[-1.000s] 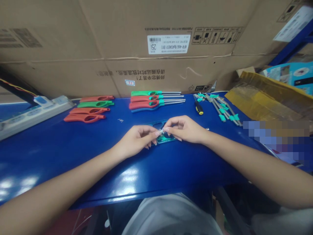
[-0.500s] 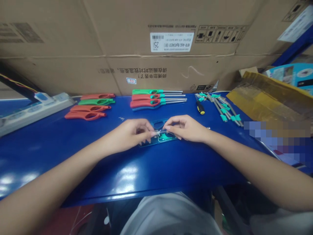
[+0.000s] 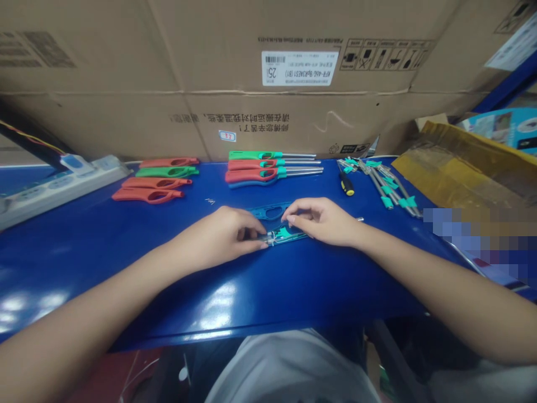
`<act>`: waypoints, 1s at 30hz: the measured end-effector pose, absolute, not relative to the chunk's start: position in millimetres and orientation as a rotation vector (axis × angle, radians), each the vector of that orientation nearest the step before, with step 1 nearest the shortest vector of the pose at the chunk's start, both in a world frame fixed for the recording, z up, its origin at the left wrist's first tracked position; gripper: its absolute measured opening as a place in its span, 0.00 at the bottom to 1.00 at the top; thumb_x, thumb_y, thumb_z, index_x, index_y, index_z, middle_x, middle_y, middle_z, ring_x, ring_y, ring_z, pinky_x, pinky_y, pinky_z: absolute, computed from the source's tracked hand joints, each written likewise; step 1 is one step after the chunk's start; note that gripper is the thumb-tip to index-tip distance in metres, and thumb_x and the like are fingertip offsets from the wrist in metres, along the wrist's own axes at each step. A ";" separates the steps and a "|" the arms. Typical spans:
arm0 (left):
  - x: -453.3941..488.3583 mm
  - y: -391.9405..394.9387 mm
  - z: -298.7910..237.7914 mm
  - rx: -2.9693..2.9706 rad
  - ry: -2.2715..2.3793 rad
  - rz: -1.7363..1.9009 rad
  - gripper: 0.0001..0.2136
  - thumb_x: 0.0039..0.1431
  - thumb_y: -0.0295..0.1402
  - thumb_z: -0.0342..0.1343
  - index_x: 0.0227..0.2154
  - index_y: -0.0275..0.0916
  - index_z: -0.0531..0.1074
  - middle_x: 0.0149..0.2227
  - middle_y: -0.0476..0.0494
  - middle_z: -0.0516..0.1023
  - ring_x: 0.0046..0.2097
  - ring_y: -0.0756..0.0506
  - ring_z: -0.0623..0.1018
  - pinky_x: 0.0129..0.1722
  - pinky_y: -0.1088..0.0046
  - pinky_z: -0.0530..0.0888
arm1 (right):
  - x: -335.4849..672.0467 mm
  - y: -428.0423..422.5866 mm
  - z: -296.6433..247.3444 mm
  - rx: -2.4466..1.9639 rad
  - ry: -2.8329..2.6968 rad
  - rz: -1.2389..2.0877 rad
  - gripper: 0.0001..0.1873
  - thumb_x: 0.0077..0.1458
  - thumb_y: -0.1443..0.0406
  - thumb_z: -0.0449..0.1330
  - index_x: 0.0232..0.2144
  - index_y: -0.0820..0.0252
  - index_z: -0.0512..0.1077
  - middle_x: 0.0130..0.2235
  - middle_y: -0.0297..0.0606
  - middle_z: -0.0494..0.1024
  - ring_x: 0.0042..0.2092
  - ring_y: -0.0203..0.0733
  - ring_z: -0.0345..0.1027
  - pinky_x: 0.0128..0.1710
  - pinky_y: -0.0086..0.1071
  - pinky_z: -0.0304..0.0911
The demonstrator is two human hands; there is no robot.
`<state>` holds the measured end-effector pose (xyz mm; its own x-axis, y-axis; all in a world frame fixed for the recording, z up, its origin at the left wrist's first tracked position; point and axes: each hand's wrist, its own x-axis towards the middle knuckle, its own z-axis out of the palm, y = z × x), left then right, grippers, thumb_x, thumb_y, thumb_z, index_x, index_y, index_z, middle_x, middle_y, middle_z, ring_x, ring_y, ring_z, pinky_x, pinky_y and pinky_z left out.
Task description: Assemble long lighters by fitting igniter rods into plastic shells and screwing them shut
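In front of me lies an opened gas lighter (image 3: 288,235), its blue shell half holding a clear part, a thin white wire and a green trigger. My left hand (image 3: 237,230) pinches its left end between thumb and fingers. Over its right part is my right hand (image 3: 323,222), thumb and forefinger pressed together; whatever they hold is too small to make out. Just behind the lighter lies a blue shell half (image 3: 268,212), its right end covered by the right hand. A metal tip (image 3: 359,219) shows beyond the right wrist.
Red and green lighter shells (image 3: 151,194) lie at the left, near a power strip (image 3: 62,187). Assembled lighters (image 3: 251,176) sit at the back. A screwdriver (image 3: 346,183), metal tubes with green parts (image 3: 392,190) and a taped carton (image 3: 457,168) are right. Small pins (image 3: 210,201) lie left of centre.
My left hand has moved down slightly, and its fingertips now lie at the lighter's left end. More of the blue shell half behind it shows. The right hand has barely moved.
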<state>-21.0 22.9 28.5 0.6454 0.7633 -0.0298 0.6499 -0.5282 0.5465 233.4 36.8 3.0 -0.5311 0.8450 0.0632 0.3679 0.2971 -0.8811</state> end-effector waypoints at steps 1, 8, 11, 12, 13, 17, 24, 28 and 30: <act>-21.2 22.6 28.9 2.350 1.119 0.275 0.12 0.60 0.42 0.62 0.41 0.42 0.82 0.35 0.45 0.82 0.31 0.47 0.77 0.32 0.74 0.70 | 233.4 36.0 3.4 -1.052 -2.089 1.092 0.11 0.61 0.62 0.60 0.39 0.64 0.78 0.32 0.36 0.76 0.26 0.30 0.61 0.26 0.27 0.57; -20.8 20.5 32.1 2.409 1.111 0.248 0.09 0.61 0.39 0.60 0.36 0.41 0.82 0.32 0.46 0.82 0.31 0.47 0.77 0.31 0.74 0.67 | 234.1 30.4 6.7 -0.904 -2.346 0.756 0.08 0.61 0.67 0.59 0.40 0.61 0.77 0.33 0.35 0.74 0.27 0.31 0.60 0.29 0.27 0.58; -20.9 20.3 36.6 2.406 1.121 0.267 0.10 0.62 0.39 0.59 0.37 0.41 0.83 0.32 0.46 0.82 0.31 0.47 0.77 0.31 0.74 0.68 | 235.4 29.9 5.6 -0.845 -2.398 0.711 0.08 0.62 0.67 0.58 0.42 0.60 0.76 0.36 0.37 0.75 0.30 0.33 0.63 0.32 0.29 0.60; -21.2 20.3 38.3 2.411 1.117 0.273 0.10 0.62 0.40 0.59 0.37 0.41 0.83 0.33 0.46 0.82 0.32 0.47 0.77 0.32 0.74 0.68 | 235.9 29.8 5.1 -0.829 -2.409 0.701 0.08 0.63 0.67 0.58 0.42 0.60 0.76 0.37 0.37 0.75 0.30 0.34 0.63 0.32 0.29 0.60; -21.6 20.4 39.9 2.417 1.110 0.273 0.10 0.62 0.40 0.59 0.38 0.41 0.83 0.34 0.45 0.83 0.32 0.47 0.78 0.33 0.73 0.69 | 236.1 29.7 4.6 -0.816 -2.417 0.693 0.08 0.63 0.67 0.58 0.42 0.60 0.76 0.39 0.38 0.75 0.31 0.34 0.64 0.33 0.29 0.61; -22.9 19.7 42.9 2.429 1.080 0.198 0.12 0.64 0.40 0.58 0.40 0.42 0.84 0.36 0.45 0.83 0.35 0.46 0.79 0.35 0.73 0.69 | 236.0 29.2 4.2 -0.802 -2.440 0.681 0.09 0.64 0.68 0.57 0.43 0.60 0.75 0.40 0.38 0.75 0.31 0.34 0.64 0.35 0.30 0.62; -22.3 18.5 38.0 2.452 1.065 0.161 0.11 0.65 0.39 0.58 0.41 0.43 0.84 0.38 0.44 0.84 0.36 0.44 0.80 0.36 0.72 0.71 | 234.8 27.9 6.2 -0.790 -2.467 0.686 0.09 0.64 0.68 0.56 0.44 0.59 0.75 0.41 0.38 0.75 0.31 0.34 0.64 0.36 0.31 0.62; -19.2 16.1 36.8 2.473 1.073 0.181 0.11 0.65 0.37 0.58 0.40 0.40 0.83 0.38 0.44 0.83 0.37 0.44 0.80 0.36 0.72 0.70 | 235.4 27.0 6.7 -0.797 -2.475 0.695 0.09 0.64 0.68 0.56 0.44 0.61 0.75 0.41 0.39 0.75 0.31 0.34 0.63 0.36 0.31 0.61; -17.1 13.7 36.5 2.474 1.085 0.178 0.11 0.66 0.37 0.57 0.41 0.39 0.83 0.37 0.45 0.82 0.36 0.45 0.79 0.36 0.72 0.70 | 236.3 26.7 6.6 -0.811 -2.485 0.706 0.10 0.64 0.69 0.56 0.44 0.64 0.76 0.41 0.39 0.74 0.31 0.33 0.63 0.35 0.31 0.61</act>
